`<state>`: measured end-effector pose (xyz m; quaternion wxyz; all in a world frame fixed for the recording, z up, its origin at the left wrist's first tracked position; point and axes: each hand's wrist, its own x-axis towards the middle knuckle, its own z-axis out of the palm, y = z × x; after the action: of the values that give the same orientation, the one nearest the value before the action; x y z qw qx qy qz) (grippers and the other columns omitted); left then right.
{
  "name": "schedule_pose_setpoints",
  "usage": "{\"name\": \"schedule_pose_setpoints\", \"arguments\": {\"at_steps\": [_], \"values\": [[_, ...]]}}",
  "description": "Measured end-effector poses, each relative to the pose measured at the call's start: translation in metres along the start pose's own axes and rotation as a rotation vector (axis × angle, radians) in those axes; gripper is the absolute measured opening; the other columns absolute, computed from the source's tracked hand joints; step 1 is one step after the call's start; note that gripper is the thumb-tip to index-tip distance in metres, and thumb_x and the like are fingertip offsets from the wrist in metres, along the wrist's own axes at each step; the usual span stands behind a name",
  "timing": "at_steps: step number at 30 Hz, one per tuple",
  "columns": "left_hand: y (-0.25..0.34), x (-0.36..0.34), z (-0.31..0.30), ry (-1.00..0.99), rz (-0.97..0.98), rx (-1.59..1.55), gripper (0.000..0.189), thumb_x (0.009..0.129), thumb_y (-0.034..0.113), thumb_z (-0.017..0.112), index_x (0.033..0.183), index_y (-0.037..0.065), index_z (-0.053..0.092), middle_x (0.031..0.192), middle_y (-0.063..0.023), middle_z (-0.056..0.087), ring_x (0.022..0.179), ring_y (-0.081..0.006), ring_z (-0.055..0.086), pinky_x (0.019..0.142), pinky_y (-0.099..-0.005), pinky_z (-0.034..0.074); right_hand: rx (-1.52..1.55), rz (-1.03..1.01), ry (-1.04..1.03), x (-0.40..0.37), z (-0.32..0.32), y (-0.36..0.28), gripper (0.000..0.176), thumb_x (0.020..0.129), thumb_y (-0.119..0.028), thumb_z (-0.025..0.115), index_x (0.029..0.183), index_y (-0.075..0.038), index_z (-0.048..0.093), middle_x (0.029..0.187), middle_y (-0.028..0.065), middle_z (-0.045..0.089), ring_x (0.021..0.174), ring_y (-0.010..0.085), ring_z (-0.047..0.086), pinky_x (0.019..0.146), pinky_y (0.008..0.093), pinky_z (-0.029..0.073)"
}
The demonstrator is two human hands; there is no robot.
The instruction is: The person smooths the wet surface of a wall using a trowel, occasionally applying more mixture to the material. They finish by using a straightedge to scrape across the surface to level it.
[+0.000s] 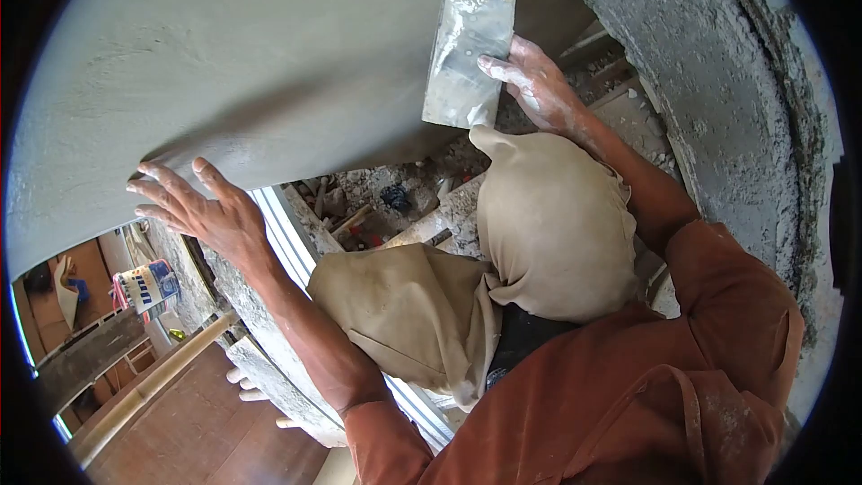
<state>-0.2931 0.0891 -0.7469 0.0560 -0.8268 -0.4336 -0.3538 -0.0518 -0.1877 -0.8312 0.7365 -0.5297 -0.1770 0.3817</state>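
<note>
My left hand (202, 211) has its fingers spread, with the fingertips at the lower edge of a smooth grey plastered wall (260, 45). Nothing shows in that hand. At the upper middle, my right hand (537, 90) grips a pale rectangular block (469, 49) by its right side, thumb across its face. The block has a shiny, smeared surface and stands out in front of the wall near the wall's right end. The fingers behind it are hidden.
My bent knees (561, 224) are in the middle. Rubble (395, 198) lies below the wall. A rough concrete edge (709, 81) curves along the right. At lower left are a labelled bucket (146, 286), a bamboo pole (153, 382) and a brown floor (215, 431) far below.
</note>
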Motion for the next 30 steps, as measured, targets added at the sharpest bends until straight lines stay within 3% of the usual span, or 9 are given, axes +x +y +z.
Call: {"name": "schedule_pose_setpoints", "arguments": {"at_steps": [5,9,16,23,25,30], "values": [[-0.002,-0.001,-0.001,-0.003,0.031,0.005,0.076,0.095,0.068,0.029,0.157,0.024,0.019,0.163,-0.0124,0.009,0.148,-0.0429,0.002,0.117,-0.0653,0.014,-0.021,-0.002,-0.042,0.001,0.001,-0.001,0.039,0.096,-0.013,0.057,0.132,0.002,0.053,0.124,0.0093,0.062,0.117,0.0186,0.055,0.103,0.0346,0.041],[0.003,0.0,-0.001,-0.003,0.017,0.038,0.075,0.096,0.069,0.023,0.157,0.027,0.015,0.164,-0.0115,0.008,0.149,-0.0393,0.004,0.117,-0.0655,0.011,0.1,0.022,-0.048,0.004,0.003,0.003,0.041,0.097,-0.016,0.056,0.133,0.002,0.051,0.125,0.0106,0.061,0.117,0.0195,0.056,0.104,0.0364,0.041],[-0.003,0.0,0.005,0.04,0.014,0.046,0.078,0.092,0.074,0.023,0.156,0.031,0.018,0.163,-0.0079,0.01,0.15,-0.0367,0.006,0.115,-0.0686,0.017,0.145,0.02,-0.1,0.0,0.001,-0.006,0.044,0.096,-0.009,0.056,0.138,0.002,0.045,0.134,0.011,0.055,0.126,0.0208,0.051,0.109,0.0373,0.039],[-0.001,0.0,-0.002,0.011,-0.012,0.025,0.074,0.093,0.071,0.029,0.156,0.031,0.021,0.163,-0.0064,0.012,0.15,-0.0379,0.004,0.116,-0.0676,0.015,0.103,-0.022,-0.046,0.0,0.001,-0.005,0.039,0.097,-0.012,0.056,0.133,0.001,0.052,0.127,0.0097,0.06,0.116,0.0188,0.057,0.104,0.0359,0.044],[-0.002,-0.001,-0.004,0.014,0.031,0.036,0.071,0.097,0.066,0.027,0.156,0.028,0.022,0.163,-0.0113,0.013,0.149,-0.0411,0.005,0.118,-0.0635,0.016,0.129,-0.005,-0.012,0.002,-0.002,-0.002,0.039,0.096,-0.012,0.055,0.133,0.001,0.051,0.127,0.01,0.06,0.117,0.0197,0.058,0.103,0.0373,0.045],[-0.004,-0.002,-0.003,0.007,0.043,0.0,0.071,0.097,0.065,0.029,0.156,0.026,0.023,0.163,-0.0136,0.012,0.148,-0.0425,0.005,0.117,-0.066,0.014,0.126,0.014,-0.006,0.0,-0.005,-0.001,0.038,0.097,-0.008,0.055,0.133,0.002,0.049,0.129,0.0088,0.059,0.122,0.0187,0.053,0.107,0.0379,0.039]]}}
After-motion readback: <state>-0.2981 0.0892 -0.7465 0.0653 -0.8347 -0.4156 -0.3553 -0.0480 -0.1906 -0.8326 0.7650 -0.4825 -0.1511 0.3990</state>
